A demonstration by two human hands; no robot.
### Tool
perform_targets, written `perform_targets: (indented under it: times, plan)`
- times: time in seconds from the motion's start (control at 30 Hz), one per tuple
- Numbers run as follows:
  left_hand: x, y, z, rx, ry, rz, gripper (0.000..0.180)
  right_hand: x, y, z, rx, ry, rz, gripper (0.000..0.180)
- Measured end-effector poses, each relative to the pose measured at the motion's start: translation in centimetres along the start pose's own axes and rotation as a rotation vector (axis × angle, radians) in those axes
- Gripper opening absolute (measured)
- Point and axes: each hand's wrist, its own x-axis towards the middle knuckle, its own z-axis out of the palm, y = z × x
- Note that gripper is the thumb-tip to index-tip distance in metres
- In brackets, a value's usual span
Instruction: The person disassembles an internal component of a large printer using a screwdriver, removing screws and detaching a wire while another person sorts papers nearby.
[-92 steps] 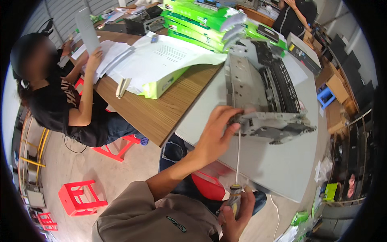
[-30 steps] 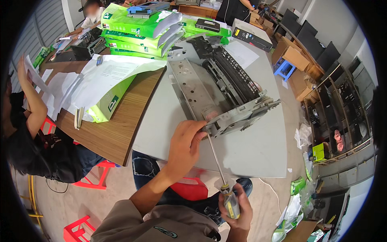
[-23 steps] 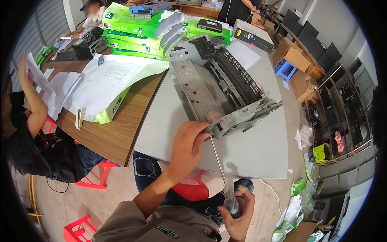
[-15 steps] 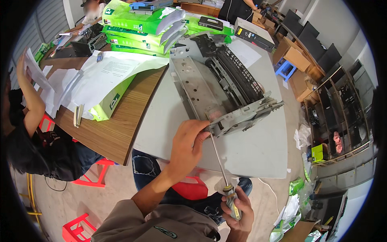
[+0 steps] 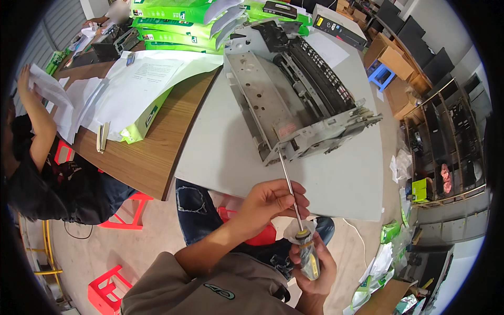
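Observation:
A screwdriver (image 5: pixel 289 184) with a long steel shaft and a clear-and-yellow handle slants up from my right hand (image 5: pixel 315 260). My right hand is closed around its handle, and some clear plastic film wraps the top of the handle. My left hand (image 5: pixel 270 202) has its fingers curled at the middle of the shaft, thumb and fingertips against it. The shaft's tip meets the near corner of a stripped metal printer frame (image 5: pixel 257 89). A black ribbed roller part (image 5: pixel 320 79) runs along the frame's right side. What the tip touches is too small to make out.
The frame stands on a grey table (image 5: pixel 205 163). Left of it, a brown wooden table (image 5: pixel 157 168) bears papers, a stapler (image 5: pixel 102 137) and green paper packs (image 5: pixel 176 31). A co-worker (image 5: pixel 52 178) handles sheets at far left. Red stools (image 5: pixel 107 289) and shelving (image 5: pixel 443 142) stand around.
My left hand has come down from the frame's corner to the screwdriver's shaft. The screwdriver and my right hand have shifted slightly. The view has tilted a little downward.

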Motion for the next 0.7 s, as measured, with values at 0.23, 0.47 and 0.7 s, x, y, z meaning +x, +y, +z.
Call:
perform_targets:
  times: [0.23,0.47,0.7]
  plan:
    - [0.3,-0.8,-0.6,-0.124,0.016,0.031,0.025,-2.5,0.9,-1.0,-0.985,-0.069,-0.595,0.059]
    - [0.0,-1.1,-0.4,-0.115,0.070,0.044,0.028,-2.1,1.2,-0.9,-0.992,-0.071,-0.472,0.057]
    - [0.5,-0.3,-0.1,-0.146,0.037,0.076,0.028,-0.7,-1.0,-1.7,-0.224,-0.262,0.033,0.063]
